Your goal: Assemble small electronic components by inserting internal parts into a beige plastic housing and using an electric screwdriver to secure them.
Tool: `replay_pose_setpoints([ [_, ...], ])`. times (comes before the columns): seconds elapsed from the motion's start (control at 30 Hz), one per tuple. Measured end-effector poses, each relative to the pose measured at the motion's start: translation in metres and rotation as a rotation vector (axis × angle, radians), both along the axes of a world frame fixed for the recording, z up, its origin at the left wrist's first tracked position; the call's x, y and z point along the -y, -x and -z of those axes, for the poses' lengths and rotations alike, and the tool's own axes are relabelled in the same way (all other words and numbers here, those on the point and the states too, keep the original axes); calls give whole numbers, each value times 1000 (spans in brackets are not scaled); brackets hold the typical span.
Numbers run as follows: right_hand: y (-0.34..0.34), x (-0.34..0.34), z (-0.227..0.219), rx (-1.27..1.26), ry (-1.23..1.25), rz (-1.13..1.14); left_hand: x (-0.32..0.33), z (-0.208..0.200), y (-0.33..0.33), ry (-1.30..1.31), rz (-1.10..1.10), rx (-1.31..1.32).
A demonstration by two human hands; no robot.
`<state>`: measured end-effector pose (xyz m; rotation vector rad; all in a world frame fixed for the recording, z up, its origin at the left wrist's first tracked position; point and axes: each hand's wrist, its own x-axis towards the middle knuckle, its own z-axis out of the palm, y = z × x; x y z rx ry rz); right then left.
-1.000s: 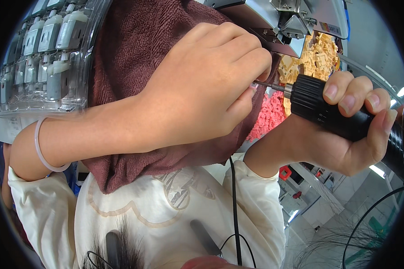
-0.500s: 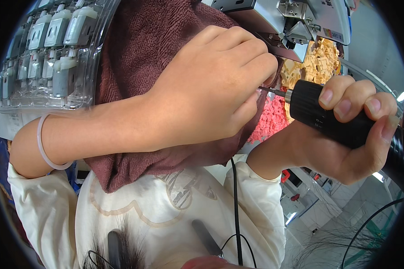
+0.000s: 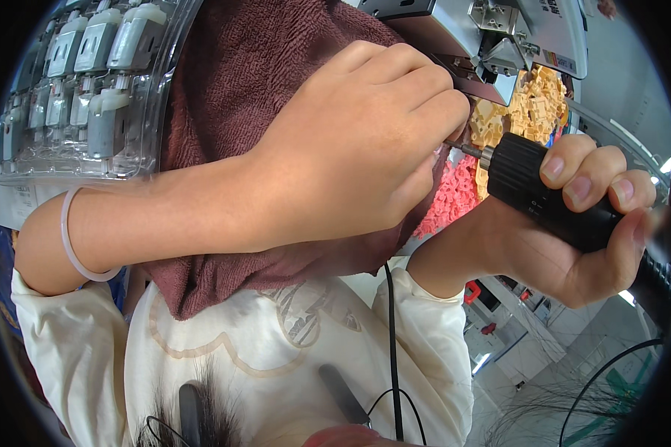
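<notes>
My right hand (image 3: 574, 261) is wrapped around a black electric screwdriver (image 3: 525, 171), tilted so that its thin metal bit points left. The bit's tip reaches the curled fingertips of my left hand (image 3: 373, 138). Those fingers are closed over something small whose kind is hidden; only a pale sliver shows beneath them. Under my left hand and forearm lies a dark maroon towel (image 3: 224, 89), draped toward my body.
A clear plastic tray (image 3: 145, 153) of small metal motors (image 3: 106, 123) stands at the far left. A metal fixture (image 3: 492, 45) rises at the far right, beside heaps of yellow plastic parts (image 3: 537, 104) and pink plastic parts (image 3: 455, 194). A black cable (image 3: 392, 350) hangs near my body.
Both hands and the screwdriver have shifted slightly to the right in the picture. My grips look the same, and the bit still points at my left fingertips.
</notes>
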<state>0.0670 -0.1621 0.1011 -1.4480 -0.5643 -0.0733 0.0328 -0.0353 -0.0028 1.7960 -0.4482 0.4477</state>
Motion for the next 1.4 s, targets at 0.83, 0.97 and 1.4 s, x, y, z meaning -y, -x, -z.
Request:
replay_pose_setpoints([
  [0.83, -12, 33, -5, 176, 269, -146, 7, 2, -2, 20, 2, -2],
  [0.97, -2, 7, 11, 188, 155, -129, 3, -1, -4, -24, -13, 25],
  [1.4, 9, 4, 32, 224, -104, 204, 13, 4, 2, -77, 12, 64],
])
